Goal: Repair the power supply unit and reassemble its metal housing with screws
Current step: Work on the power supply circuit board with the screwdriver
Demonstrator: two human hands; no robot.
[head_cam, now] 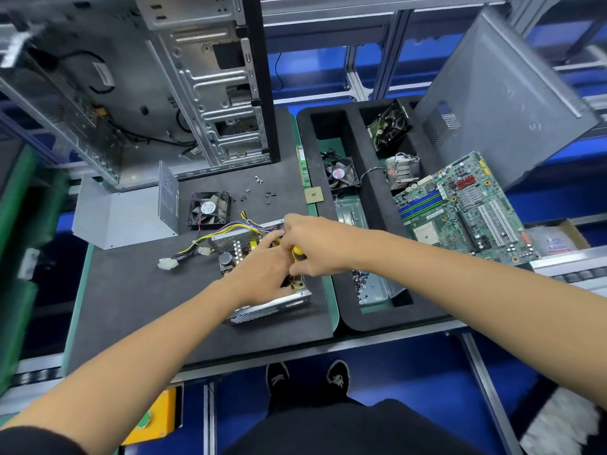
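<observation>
The right hand [313, 246] grips a yellow-handled screwdriver [298, 251] upright over the open power supply unit [262, 277], the left hand [262, 274] resting on its board just beside, fingers hidden.

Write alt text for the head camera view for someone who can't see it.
Both hands work inside an open metal power supply unit on a dark mat: the right hand grips a yellow-handled screwdriver, the left hand steadies the circuit board. Behind lie a black fan, loose screws and the grey metal cover.
</observation>
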